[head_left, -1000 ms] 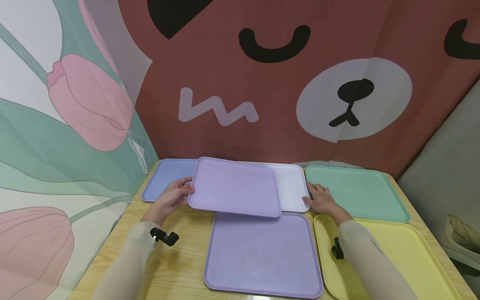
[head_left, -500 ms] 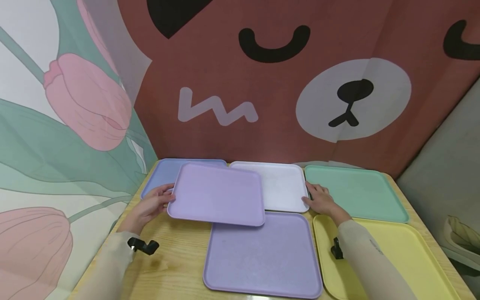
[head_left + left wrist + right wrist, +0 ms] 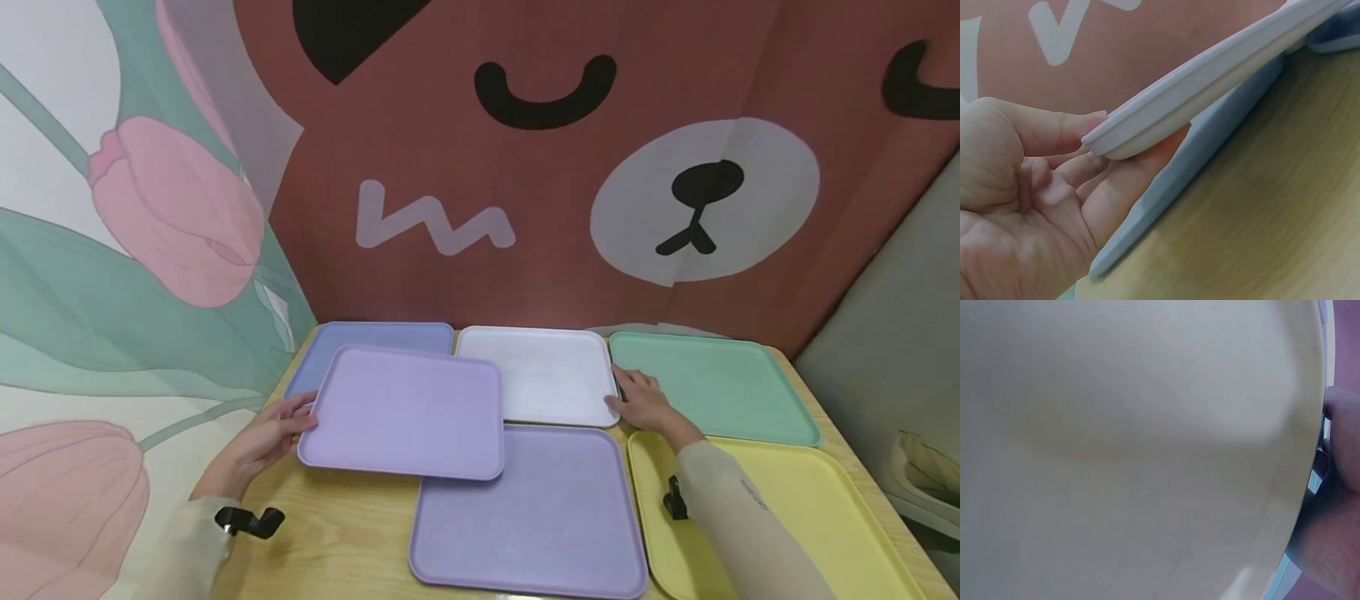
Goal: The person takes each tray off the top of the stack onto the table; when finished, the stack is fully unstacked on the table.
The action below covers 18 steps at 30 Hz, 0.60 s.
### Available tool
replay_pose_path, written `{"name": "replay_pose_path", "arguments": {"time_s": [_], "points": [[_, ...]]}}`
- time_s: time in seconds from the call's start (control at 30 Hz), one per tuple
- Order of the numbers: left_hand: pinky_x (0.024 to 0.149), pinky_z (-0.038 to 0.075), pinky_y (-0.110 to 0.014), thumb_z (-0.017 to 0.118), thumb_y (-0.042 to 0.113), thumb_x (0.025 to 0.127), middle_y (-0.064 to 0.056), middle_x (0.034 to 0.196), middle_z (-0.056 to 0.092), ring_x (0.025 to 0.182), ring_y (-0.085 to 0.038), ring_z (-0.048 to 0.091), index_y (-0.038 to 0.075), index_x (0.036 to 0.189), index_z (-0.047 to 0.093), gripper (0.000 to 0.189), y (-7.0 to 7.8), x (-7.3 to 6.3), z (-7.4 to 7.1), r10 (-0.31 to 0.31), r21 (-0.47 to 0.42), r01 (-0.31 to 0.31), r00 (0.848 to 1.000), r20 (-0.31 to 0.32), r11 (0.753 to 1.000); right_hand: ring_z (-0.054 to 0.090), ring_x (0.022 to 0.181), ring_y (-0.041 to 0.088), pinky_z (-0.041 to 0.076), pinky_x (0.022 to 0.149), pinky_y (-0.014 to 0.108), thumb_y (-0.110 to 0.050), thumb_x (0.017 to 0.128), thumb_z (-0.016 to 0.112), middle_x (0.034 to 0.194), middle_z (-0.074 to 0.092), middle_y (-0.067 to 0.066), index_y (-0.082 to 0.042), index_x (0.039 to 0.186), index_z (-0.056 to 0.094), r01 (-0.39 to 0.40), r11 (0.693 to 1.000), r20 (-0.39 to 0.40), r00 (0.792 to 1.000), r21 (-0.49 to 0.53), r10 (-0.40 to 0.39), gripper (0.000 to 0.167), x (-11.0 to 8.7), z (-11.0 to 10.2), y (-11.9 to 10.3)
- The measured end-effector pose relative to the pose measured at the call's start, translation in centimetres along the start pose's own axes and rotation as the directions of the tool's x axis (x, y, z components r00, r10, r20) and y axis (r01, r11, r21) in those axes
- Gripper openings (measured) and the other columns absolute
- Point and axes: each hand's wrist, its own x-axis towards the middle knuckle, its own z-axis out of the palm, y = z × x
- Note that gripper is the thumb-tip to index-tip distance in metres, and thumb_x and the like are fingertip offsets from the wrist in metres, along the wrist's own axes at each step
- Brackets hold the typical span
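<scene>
My left hand [image 3: 266, 435] pinches the left edge of a light purple tray [image 3: 405, 412], thumb on top and fingers beneath. In the left wrist view this tray [image 3: 1210, 81] is tilted, raised above the table. It overlaps the blue tray [image 3: 390, 335] behind it and a larger purple tray [image 3: 532, 525] in front. My right hand [image 3: 643, 400] rests at the right edge of a white tray [image 3: 558, 375], thumb and fingers touching its rim. In the right wrist view the right hand [image 3: 1338, 506] is dark and partly hidden behind a pale surface.
A green tray [image 3: 712, 387] lies at the back right of the wooden table [image 3: 322, 542]. In front of it is a yellow tray [image 3: 810, 517], under my right forearm. A printed bear backdrop [image 3: 450, 283] stands right behind the table.
My left hand has carried the light purple tray leftward and toward me, uncovering the white tray and covering part of the blue one. The right hand has stayed in place.
</scene>
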Motion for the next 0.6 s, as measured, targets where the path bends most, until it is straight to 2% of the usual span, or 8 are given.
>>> {"name": "replay_pose_path", "arguments": {"time_s": [0.17,0.33,0.5,0.6], "points": [[0.078,0.061,-0.033,0.044,-0.002,0.105,0.006,0.118,0.071,0.100,-0.016,0.071,-0.009,0.155,0.017,0.057,-0.9,-1.5,-1.2,0.009,-0.024,-0.008,1.000,0.029,1.000,0.018,0.136,0.063,0.028,0.103,0.077,-0.030,0.106,0.050,0.153,0.024,0.036,0.003,0.159,0.018,-0.004,1.000,0.004,1.000,0.011,0.004,0.070,0.0,-0.1,-0.1],[0.081,0.061,-0.035,0.042,-0.001,0.106,0.007,0.122,0.071,0.103,-0.016,0.071,0.008,0.152,0.035,0.048,-1.6,-3.2,-2.5,0.016,-0.041,-0.014,0.999,0.049,0.999,0.017,0.137,0.062,0.027,0.104,0.077,-0.031,0.106,0.050,0.154,0.022,0.036,0.002,0.160,0.017,-0.016,1.000,0.012,1.000,0.012,0.016,0.071,-0.1,-0.2,0.1],[0.081,0.061,-0.034,0.040,-0.001,0.107,0.008,0.123,0.070,0.104,-0.015,0.071,0.029,0.139,0.051,0.045,-1.8,-4.5,-3.4,0.016,-0.039,-0.014,0.998,0.057,0.999,0.017,0.137,0.062,0.027,0.104,0.077,-0.032,0.106,0.050,0.154,0.022,0.036,0.002,0.160,0.016,-0.021,1.000,0.016,1.000,0.017,0.021,0.072,-0.2,0.0,0.2],[0.082,0.061,-0.034,0.040,0.001,0.107,0.008,0.122,0.070,0.103,-0.015,0.071,0.028,0.143,0.049,0.045,-1.6,-5.3,-3.7,-0.001,-0.022,0.002,0.999,0.047,1.000,0.017,0.137,0.062,0.027,0.105,0.076,-0.032,0.106,0.050,0.154,0.023,0.035,0.001,0.160,0.016,-0.021,1.000,0.016,1.000,0.019,0.021,0.072,0.0,0.0,0.1]]}}
